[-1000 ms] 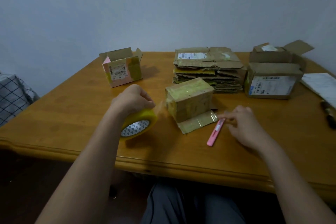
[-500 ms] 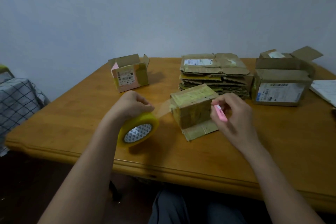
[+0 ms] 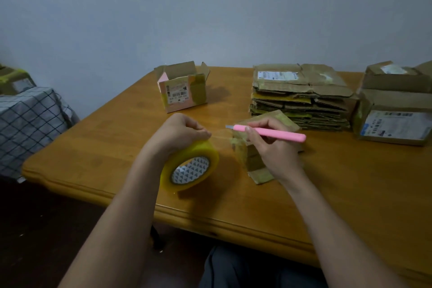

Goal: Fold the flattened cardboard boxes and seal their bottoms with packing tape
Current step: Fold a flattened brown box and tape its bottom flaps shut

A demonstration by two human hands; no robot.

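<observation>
A small folded cardboard box [image 3: 247,159] stands bottom-up in the middle of the wooden table [image 3: 350,184], its top face covered in yellowish tape. My left hand [image 3: 177,132] grips a yellow roll of packing tape [image 3: 190,167] to the box's left. A clear strip of tape [image 3: 221,134] stretches from the roll to the box's top edge. My right hand [image 3: 273,147] rests against the box and holds a pink utility knife [image 3: 268,133] level, its short blade pointing left at the strip.
A stack of flattened cardboard boxes [image 3: 301,96] lies behind the small box. An open pink-labelled box [image 3: 183,89] stands at the back left; larger folded boxes [image 3: 395,110] stand at the right. A checked cloth [image 3: 25,124] covers something left of the table.
My right hand picked the pink knife up from the table, brought it over the box and turned its blade toward the tape strip. My left hand kept holding the roll.
</observation>
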